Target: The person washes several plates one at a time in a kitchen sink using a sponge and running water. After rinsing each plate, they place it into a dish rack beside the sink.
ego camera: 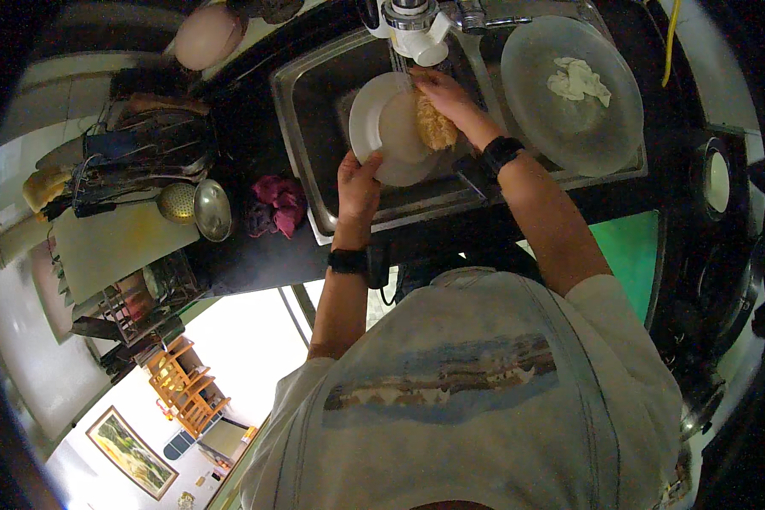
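Observation:
A white plate [366,121] is tilted over the stainless steel sink basin [315,127]. My left hand [359,185] grips its lower left rim, thumb on the upper face. In my right hand [445,99] is a tan, fibrous scrubber [436,124], against the right side of the plate. Above them is a white and chrome faucet [421,35], with thin streams of water falling near the plate's upper edge and my right fingertips. I wear a black band on each wrist.
Right of the basin, a large translucent oval lid or tray [529,108] holds a crumpled white cloth [577,81]. A crumpled magenta cloth or net [280,204] lies left of the sink. Further left are a ladle [213,210], a skimmer [177,203] and a cutting board [115,245].

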`<state>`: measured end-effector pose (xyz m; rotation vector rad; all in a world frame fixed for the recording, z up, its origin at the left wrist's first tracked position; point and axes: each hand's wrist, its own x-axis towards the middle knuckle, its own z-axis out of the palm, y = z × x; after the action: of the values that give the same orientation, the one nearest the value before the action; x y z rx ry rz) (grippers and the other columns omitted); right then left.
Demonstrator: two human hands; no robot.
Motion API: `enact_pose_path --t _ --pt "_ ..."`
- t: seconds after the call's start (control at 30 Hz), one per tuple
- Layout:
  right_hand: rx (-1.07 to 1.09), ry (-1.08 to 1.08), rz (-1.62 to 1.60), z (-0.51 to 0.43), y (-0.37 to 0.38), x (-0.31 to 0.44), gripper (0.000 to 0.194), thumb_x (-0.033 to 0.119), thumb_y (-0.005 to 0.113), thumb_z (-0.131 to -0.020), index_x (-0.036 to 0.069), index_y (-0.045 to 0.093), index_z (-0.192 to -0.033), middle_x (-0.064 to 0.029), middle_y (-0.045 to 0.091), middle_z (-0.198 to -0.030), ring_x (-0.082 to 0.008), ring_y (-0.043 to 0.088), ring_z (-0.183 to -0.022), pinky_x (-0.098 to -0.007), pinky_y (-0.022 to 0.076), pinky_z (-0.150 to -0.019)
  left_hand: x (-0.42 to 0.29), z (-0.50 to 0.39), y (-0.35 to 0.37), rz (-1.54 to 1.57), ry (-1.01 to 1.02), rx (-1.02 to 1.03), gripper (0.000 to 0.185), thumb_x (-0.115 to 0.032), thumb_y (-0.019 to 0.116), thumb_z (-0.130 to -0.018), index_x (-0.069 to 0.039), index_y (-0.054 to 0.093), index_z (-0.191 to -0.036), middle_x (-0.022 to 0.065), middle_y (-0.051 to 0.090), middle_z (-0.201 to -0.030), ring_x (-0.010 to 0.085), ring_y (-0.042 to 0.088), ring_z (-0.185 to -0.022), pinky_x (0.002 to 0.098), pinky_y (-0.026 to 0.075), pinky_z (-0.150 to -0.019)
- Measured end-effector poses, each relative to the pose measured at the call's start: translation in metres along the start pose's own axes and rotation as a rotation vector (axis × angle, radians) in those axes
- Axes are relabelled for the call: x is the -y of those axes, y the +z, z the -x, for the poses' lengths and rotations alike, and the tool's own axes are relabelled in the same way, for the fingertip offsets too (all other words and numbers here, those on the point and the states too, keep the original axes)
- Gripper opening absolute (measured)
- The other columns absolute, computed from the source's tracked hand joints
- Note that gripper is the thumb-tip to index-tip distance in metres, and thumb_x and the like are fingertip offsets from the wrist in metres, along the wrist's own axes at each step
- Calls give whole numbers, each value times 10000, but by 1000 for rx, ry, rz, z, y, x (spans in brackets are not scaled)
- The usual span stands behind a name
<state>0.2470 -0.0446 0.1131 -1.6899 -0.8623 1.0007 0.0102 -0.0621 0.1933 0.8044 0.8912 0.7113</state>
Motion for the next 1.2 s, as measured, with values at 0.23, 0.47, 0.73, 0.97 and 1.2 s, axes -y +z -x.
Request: enact_pose_path --t 0.23,0.47,0.73,0.97,1.2 --pt "20 20 -353 18 -2 -25 364 225 614 -909 20 573 -1207 -59 631 -1098 -148 595 -979 -294 482 -831 -25 7 -11 -63 -200 28 296 -69 632 -872 15 582 -1152 87 664 -1071 190 639 -945 309 494 -854" --pt "45 -590 247 39 10 54 354 161 659 -859 84 592 -1198 -91 642 -1126 -213 624 -997 -319 510 -805 -50 -28 -24 -387 -204 278 353 -61 644 -833 35 582 -1167 97 657 -1075 193 638 -906 326 506 -814" --pt "77 -801 703 90 53 95 365 138 620 -863 168 588 -1226 -113 451 -1393 -317 365 -1344 -607 336 -1018 -23 -26 -2 -255 16 123 284 -50 624 -851 23 585 -1123 83 657 -1038 173 621 -910 303 494 -817" --pt "-154 -400 304 32 35 33 307 189 567 -916 106 577 -1211 -131 620 -1164 -317 578 -1099 -385 448 -929 -19 -10 -6 -153 0 42 304 5 619 -849 -14 584 -1150 71 660 -1065 179 627 -935 312 496 -844" --pt "-181 -63 30 30 16 -49 369 267 579 -935 3 567 -1193 -89 646 -1087 -183 608 -949 -310 467 -849 -18 9 -9 -98 -6 9 339 -16 641 -841 -17 583 -1176 68 661 -1080 183 625 -955 326 494 -859"
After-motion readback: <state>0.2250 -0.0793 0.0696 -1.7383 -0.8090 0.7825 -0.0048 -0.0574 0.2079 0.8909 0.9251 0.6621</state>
